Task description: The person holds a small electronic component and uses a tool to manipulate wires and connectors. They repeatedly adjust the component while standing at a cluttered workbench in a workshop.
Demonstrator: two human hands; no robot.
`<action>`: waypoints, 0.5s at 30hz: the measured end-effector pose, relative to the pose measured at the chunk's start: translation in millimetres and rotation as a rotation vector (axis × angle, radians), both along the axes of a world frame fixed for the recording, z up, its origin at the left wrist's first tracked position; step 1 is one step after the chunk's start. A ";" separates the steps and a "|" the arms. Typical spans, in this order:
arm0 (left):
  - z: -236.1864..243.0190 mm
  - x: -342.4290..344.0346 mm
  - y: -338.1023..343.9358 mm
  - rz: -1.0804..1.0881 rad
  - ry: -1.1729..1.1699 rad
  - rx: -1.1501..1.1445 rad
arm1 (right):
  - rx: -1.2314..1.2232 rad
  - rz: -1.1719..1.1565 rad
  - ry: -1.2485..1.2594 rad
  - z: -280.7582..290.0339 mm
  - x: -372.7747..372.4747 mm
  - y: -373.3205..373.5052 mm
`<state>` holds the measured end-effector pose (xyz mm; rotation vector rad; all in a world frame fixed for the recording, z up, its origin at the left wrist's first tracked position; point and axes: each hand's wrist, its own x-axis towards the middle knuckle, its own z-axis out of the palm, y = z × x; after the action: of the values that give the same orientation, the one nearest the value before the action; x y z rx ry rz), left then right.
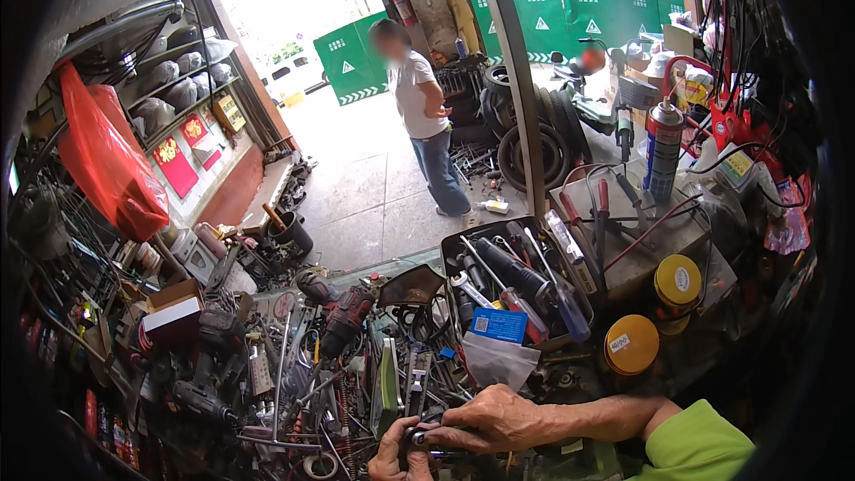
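Note:
Both my hands meet at the lower edge over a cluttered workbench. My right hand [494, 419], in a lime-green sleeve, reaches in from the right and closes on a small dark metal tool [426, 435]. My left hand [390, 459] grips the same tool from below, only its fingers showing. What kind of tool it is I cannot tell. Around the hands lies a heap of wrenches and loose metal parts [356, 383].
A black tray [450, 254] of screwdrivers and wrenches sits behind my hands. A red-and-black power drill [343, 312] lies left of it. Two yellow-lidded tins [655, 312] and a spray can [663, 147] stand right. A person [423, 116] stands in the open doorway near tyres [534, 156].

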<state>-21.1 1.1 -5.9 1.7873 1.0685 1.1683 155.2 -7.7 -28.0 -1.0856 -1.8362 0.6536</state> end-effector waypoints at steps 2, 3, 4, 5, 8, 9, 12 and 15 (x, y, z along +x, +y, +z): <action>-2.1 0.6 1.1 0.007 -0.007 0.014 | 0.006 0.006 0.031 -0.6 -1.5 1.2; -3.1 0.7 1.5 0.011 -0.010 0.021 | -0.011 0.019 0.045 -2.3 -2.0 2.2; -3.9 0.4 1.7 0.011 -0.017 0.009 | -0.028 0.029 0.059 -4.6 -2.6 2.8; -4.9 -0.1 1.5 0.011 -0.024 -0.004 | -0.045 0.039 0.073 -6.4 -3.6 2.9; -6.0 -2.6 0.9 0.024 -0.023 -0.077 | -0.276 0.145 0.225 -5.9 -8.7 -1.1; -5.8 -3.3 0.5 0.030 -0.020 -0.108 | -0.312 0.159 0.307 -9.3 -12.5 -2.7; 1.8 2.2 -0.7 0.019 -0.049 -0.038 | -0.421 0.208 0.494 -29.4 -27.4 -10.1; 6.4 2.1 -3.0 0.005 -0.038 -0.112 | -0.531 0.250 0.663 -54.5 -39.1 -15.4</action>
<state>-19.0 -1.9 0.5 1.6708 1.0951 1.1182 116.0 -23.1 -82.6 -0.8117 -1.2441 1.5084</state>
